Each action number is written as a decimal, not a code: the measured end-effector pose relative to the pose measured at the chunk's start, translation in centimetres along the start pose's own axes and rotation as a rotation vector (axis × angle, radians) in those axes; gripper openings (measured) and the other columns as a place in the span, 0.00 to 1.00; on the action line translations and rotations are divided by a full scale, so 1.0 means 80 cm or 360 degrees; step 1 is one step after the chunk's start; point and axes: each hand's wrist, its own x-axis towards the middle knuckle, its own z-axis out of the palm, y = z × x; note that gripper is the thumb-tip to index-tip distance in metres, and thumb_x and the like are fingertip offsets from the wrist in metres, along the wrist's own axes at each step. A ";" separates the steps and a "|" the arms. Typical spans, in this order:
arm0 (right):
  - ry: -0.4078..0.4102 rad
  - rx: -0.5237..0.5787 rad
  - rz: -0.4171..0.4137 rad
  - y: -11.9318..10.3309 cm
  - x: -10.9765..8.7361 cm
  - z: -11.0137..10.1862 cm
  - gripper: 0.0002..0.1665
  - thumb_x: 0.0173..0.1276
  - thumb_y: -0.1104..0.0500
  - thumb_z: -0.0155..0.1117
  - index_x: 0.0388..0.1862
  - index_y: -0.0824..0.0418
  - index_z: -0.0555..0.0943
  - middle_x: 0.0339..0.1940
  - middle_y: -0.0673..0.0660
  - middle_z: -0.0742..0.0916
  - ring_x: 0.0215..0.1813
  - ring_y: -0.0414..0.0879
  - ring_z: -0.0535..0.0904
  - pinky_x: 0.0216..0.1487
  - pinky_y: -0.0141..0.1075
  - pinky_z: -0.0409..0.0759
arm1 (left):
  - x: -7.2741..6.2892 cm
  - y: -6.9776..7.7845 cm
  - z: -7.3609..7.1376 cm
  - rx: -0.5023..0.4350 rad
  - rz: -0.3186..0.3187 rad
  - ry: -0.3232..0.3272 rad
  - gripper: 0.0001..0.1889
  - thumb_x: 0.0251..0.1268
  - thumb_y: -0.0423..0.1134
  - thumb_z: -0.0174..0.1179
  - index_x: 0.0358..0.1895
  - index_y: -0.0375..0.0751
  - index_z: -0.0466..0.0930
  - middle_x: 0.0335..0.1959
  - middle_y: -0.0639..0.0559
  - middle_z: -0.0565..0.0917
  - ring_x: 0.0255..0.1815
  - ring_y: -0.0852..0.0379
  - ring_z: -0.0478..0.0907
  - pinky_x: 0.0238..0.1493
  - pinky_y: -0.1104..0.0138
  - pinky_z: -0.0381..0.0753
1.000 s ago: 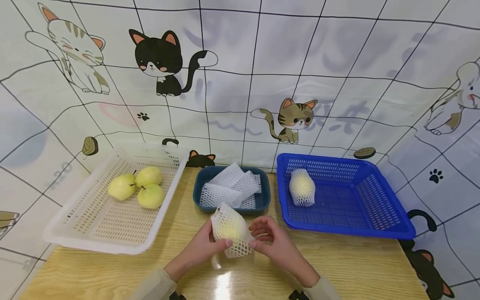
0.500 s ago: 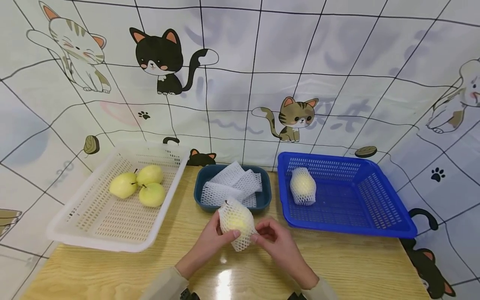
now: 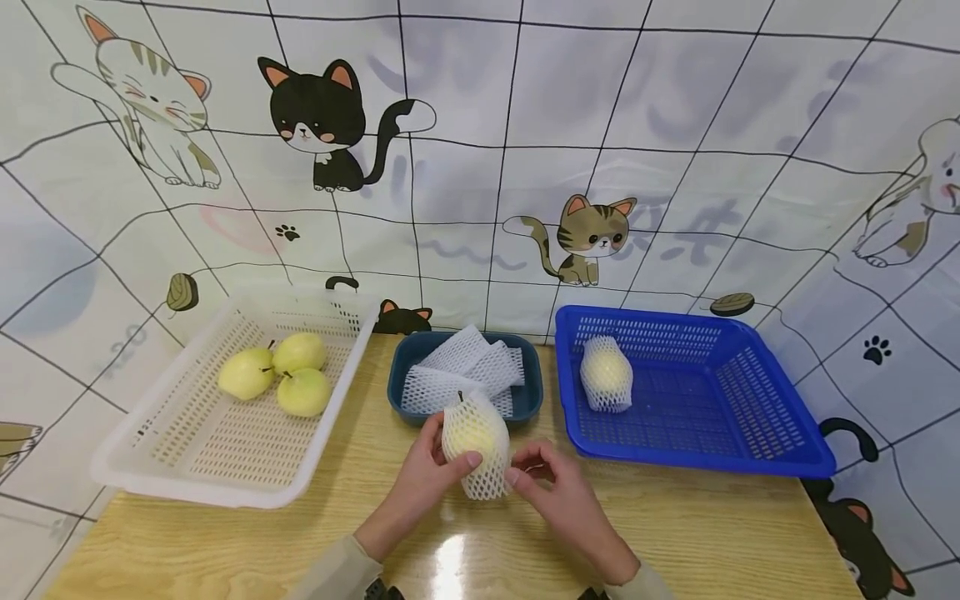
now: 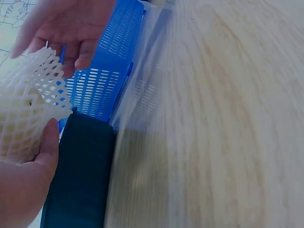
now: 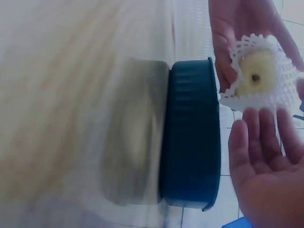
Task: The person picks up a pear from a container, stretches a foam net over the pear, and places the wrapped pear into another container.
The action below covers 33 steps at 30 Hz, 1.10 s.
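Observation:
In the head view my left hand [image 3: 431, 467] grips a yellow-green pear [image 3: 474, 433] wrapped in a white foam net sleeve [image 3: 487, 482], thumb across the front. The dark stem pokes out at the top. My right hand [image 3: 562, 496] is beside the sleeve's lower right edge, its thumb tip right at the mesh and its fingers loosely bent. The right wrist view shows the pear's blossom end [image 5: 256, 78] inside the sleeve's open end, with the right fingers [image 5: 268, 135] fairly straight beside it. In the left wrist view the left thumb [image 4: 48, 147] presses the net.
A white basket [image 3: 198, 498] on the left holds 3 bare pears [image 3: 302, 392]. Behind the hands, a dark teal tub [image 3: 531, 392] contains several flat foam net sleeves [image 3: 442, 387]. To the right, a blue basket [image 3: 697, 462] holds one netted pear [image 3: 606, 375]. Everything stands on a wooden table [image 3: 202, 550].
The netted pear has turned more upright in my left hand and shifted slightly right, its stem now showing at the top. My right hand stays beside the sleeve's lower edge.

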 end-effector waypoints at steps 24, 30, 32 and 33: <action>-0.0382 0.0508 0.0347 -0.023 0.019 0.001 0.49 0.74 0.59 0.67 0.85 0.59 0.51 0.77 0.69 0.66 0.73 0.65 0.71 0.60 0.38 0.81 | -0.006 -0.001 -0.021 0.0048 -0.0059 -0.0188 0.43 0.67 0.37 0.72 0.79 0.31 0.57 0.72 0.31 0.71 0.67 0.43 0.76 0.59 0.67 0.80; -0.0344 0.0558 0.0381 -0.017 0.022 0.003 0.50 0.71 0.60 0.70 0.84 0.60 0.53 0.77 0.67 0.65 0.73 0.64 0.70 0.61 0.41 0.81 | -0.012 -0.002 -0.030 -0.0055 -0.0073 -0.0333 0.49 0.64 0.26 0.69 0.83 0.36 0.48 0.76 0.30 0.63 0.71 0.42 0.71 0.63 0.66 0.77; -0.0349 0.0578 0.0397 -0.015 0.023 0.004 0.51 0.71 0.60 0.71 0.84 0.60 0.53 0.78 0.67 0.65 0.73 0.64 0.71 0.61 0.41 0.81 | -0.012 -0.003 -0.031 -0.0025 -0.0060 -0.0335 0.49 0.63 0.24 0.69 0.83 0.35 0.48 0.74 0.29 0.65 0.68 0.43 0.74 0.62 0.67 0.78; -0.0354 0.0591 0.0395 -0.014 0.023 0.005 0.52 0.71 0.60 0.71 0.84 0.61 0.52 0.78 0.68 0.64 0.73 0.64 0.71 0.61 0.41 0.81 | -0.011 -0.004 -0.031 -0.0006 -0.0051 -0.0333 0.48 0.63 0.24 0.69 0.83 0.35 0.49 0.73 0.29 0.66 0.67 0.44 0.75 0.61 0.66 0.79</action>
